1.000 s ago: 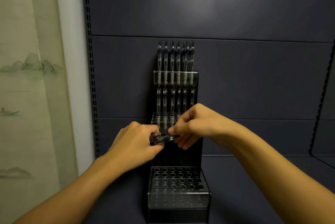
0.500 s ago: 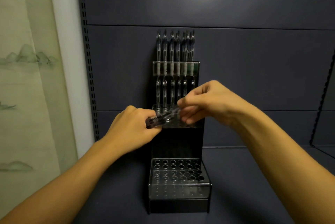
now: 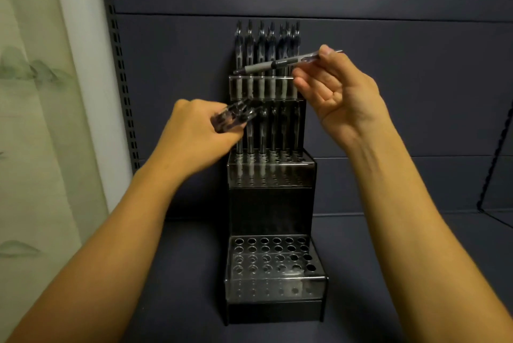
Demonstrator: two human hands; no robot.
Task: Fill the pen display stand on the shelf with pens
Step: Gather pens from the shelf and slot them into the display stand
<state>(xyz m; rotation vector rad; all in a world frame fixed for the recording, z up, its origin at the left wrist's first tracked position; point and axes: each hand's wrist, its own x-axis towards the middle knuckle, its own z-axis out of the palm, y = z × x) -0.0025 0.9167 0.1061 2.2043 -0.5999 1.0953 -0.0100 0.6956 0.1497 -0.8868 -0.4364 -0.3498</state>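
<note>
A black three-tier pen display stand (image 3: 272, 204) stands on the dark shelf against the back panel. Upright pens fill its top tier (image 3: 263, 87) and back rows of the middle tier (image 3: 270, 167); the bottom tier (image 3: 273, 259) shows only bare holes. My right hand (image 3: 338, 93) pinches a single grey-grip pen (image 3: 277, 64) nearly level in front of the top tier's pens. My left hand (image 3: 194, 131) grips a bunch of pens (image 3: 236, 116) to the left of the middle tier's pens.
The shelf floor (image 3: 402, 273) lies dark grey around the stand. A slotted shelf upright (image 3: 119, 65) runs down the left, with a pale painted wall (image 3: 41, 120) beyond it. A wire divider (image 3: 497, 162) stands at the far right.
My right hand has drawn one pen out of the bunch and lifted it up and right to the top tier's height. My left hand has risen slightly with the remaining pens.
</note>
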